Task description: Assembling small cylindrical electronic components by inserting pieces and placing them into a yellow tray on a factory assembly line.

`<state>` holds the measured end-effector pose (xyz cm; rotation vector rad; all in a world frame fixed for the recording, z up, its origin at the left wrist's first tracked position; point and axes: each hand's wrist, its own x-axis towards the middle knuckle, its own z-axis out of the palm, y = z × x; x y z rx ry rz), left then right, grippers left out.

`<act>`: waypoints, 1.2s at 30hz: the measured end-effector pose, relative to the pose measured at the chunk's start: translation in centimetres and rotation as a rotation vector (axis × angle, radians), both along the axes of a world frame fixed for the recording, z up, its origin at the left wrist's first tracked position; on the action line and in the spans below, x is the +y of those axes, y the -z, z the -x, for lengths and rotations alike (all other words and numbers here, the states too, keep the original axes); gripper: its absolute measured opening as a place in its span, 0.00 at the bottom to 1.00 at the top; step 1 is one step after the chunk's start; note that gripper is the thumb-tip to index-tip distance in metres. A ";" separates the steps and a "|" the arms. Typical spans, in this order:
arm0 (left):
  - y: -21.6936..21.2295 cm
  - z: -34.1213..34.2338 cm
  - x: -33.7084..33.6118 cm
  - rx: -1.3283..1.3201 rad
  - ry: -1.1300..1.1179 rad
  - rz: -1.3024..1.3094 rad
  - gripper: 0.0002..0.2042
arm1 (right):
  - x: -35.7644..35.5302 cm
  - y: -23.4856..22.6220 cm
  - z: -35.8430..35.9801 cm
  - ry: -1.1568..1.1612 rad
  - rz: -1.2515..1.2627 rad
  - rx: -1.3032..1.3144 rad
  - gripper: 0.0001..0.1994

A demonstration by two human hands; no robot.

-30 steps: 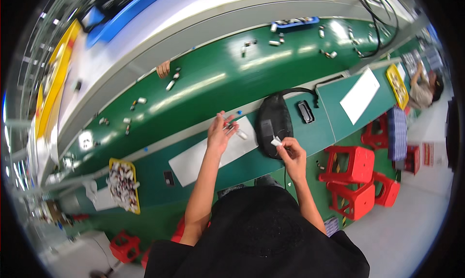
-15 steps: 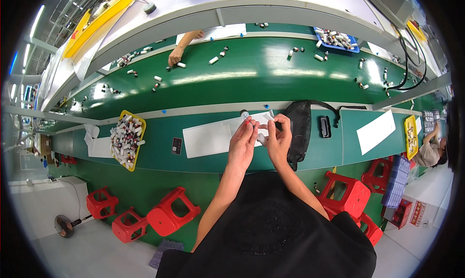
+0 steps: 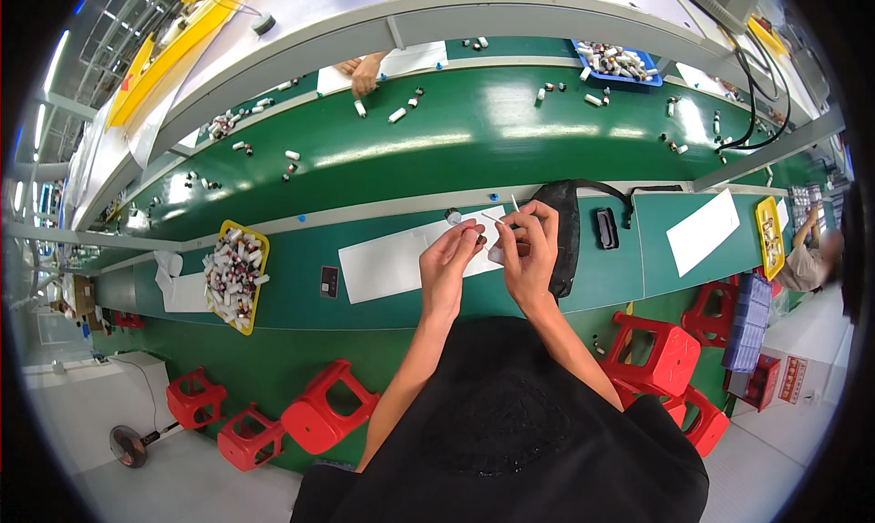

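My left hand [image 3: 444,272] is closed, its fingertips pinching a small dark piece [image 3: 480,239] too small to name. Just beside it, my right hand [image 3: 530,259] is closed on a thin white strip [image 3: 514,201] that sticks up past the fingers. A thin pointed tip also shows between the two hands, and I cannot tell what it belongs to. Both hands are above a white paper sheet [image 3: 383,266] on the green bench. At the sheet's far edge is a small round container [image 3: 453,217]. Something pale under my right fingers is mostly hidden.
A yellow tray [image 3: 261,286] heaped with small white-and-dark bottles sits left, near a dark card [image 3: 329,282]. To the right lie a black bag [image 3: 567,240] and a black open case [image 3: 606,229]. Across the green belt [image 3: 437,149], another person's hand [image 3: 365,75] is near scattered bottles.
My hands have drawn slightly apart, and the white piece in my right hand now shows as a thin strip. Across the belt, the other person's hand has shifted right. The whole view has shifted a little.
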<state>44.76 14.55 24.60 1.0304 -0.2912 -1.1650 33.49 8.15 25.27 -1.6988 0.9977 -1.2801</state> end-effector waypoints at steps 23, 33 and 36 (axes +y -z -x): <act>-2.0 -1.4 0.6 -0.132 0.177 -0.074 0.13 | 0.7 -1.4 0.5 0.002 0.055 0.085 0.03; -3.0 -2.3 2.2 -0.230 0.283 -0.037 0.14 | 0.9 -0.9 1.3 -0.084 -0.204 -0.071 0.05; -3.3 -2.7 2.5 -0.310 0.289 -0.041 0.13 | 0.7 -0.3 1.7 -0.167 -0.380 -0.155 0.05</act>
